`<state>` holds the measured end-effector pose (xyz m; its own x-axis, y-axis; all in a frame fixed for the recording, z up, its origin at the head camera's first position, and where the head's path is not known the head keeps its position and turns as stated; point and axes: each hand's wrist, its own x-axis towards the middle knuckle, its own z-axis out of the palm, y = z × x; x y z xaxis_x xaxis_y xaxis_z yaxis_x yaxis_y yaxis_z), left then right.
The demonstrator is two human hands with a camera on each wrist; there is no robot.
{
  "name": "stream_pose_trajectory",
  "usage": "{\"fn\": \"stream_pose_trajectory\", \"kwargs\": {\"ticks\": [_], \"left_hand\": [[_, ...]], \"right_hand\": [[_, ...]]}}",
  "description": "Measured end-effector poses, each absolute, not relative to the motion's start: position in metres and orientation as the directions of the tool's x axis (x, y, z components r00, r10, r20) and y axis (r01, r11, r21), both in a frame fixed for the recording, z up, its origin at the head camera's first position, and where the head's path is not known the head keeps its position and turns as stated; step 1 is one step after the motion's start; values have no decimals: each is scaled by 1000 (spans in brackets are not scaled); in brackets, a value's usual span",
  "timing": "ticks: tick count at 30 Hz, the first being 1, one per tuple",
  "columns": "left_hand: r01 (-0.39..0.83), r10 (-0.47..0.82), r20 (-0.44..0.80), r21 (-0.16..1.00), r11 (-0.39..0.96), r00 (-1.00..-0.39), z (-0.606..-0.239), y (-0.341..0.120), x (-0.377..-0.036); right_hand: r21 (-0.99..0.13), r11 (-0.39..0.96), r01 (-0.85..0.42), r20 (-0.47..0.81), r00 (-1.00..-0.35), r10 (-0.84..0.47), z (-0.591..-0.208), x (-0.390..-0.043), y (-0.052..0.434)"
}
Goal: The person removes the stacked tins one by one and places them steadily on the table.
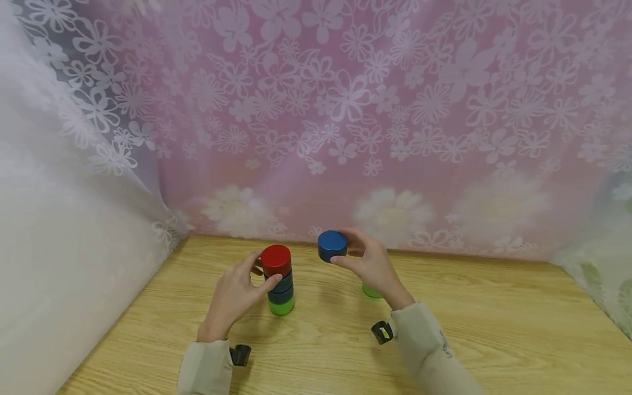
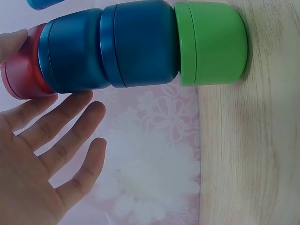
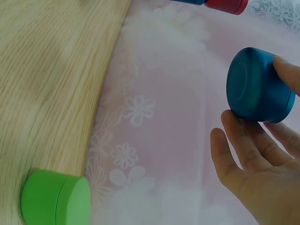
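Observation:
A stack of small round lidded tins stands upright on the wooden table: a green tin [image 1: 281, 307] at the bottom, an upper blue tin [image 2: 75, 49] over a lower blue tin [image 2: 145, 44], and a red tin [image 1: 276, 259] on top. My left hand [image 1: 232, 299] pinches the red tin between thumb and fingers, its other fingers spread beside the stack. To the right of the stack, my right hand [image 1: 370, 266] holds another blue tin [image 1: 332, 245] in the air by its sides. A second green tin [image 3: 54, 199] sits on the table, partly hidden by that hand in the head view.
The wooden table [image 1: 316, 351] ends at a pink floral curtain [image 1: 316, 181] behind the tins. White cloth [image 1: 74, 247] hangs along the left side, and a pale patterned cloth [image 1: 602, 280] along the right. Each wrist wears a black mount, such as the left mount [image 1: 240, 355].

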<state>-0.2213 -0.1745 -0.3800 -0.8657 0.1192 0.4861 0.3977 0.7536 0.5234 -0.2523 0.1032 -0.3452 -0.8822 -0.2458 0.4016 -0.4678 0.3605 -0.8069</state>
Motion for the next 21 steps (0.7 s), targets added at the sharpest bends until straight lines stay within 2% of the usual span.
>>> {"fn": "stream_pose_trajectory", "kwargs": {"ticks": [21], "left_hand": [[385,120,471,521,762,-874,-380,-175,-222]], "right_hand": [[-797,397,-455,397,-890,-223,-355,-251,133]]}}
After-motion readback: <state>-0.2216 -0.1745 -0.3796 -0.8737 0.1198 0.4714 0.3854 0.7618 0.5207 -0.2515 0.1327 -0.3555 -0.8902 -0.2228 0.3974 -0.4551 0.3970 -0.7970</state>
